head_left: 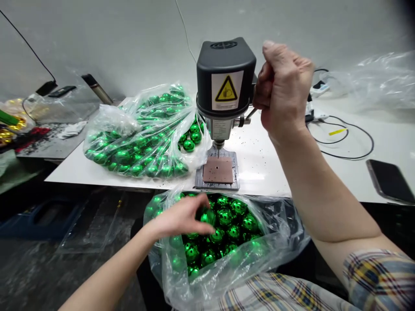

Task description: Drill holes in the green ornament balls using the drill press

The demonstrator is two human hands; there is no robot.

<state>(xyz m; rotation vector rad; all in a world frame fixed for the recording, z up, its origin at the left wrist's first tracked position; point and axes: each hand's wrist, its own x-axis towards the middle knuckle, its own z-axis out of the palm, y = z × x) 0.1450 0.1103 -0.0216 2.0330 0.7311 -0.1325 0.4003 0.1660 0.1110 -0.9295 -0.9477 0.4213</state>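
My left hand (186, 218) reaches over an opened clear plastic bag (181, 276) in my lap, full of shiny green balls (225, 217). Its thumb and fingers curve around one green ball (207, 217); motion blurs them slightly. Raised beside the black drill press (223, 65), my right hand (285, 86) is closed around the feed lever, whose metal rod (252, 113) shows below the fingers. Under the drill bit (218, 153), a brown square block (218, 169) with a small hole lies on the grey metal base (235, 172). No ball sits on the block.
A second clear bag (132, 129) of green balls lies on the white table (259, 172), left of the drill. A phone (391, 180) rests near the right front edge. Black cables (353, 156) and a yellow strip (337, 131) lie behind it. Dark crumbs dot the tabletop.
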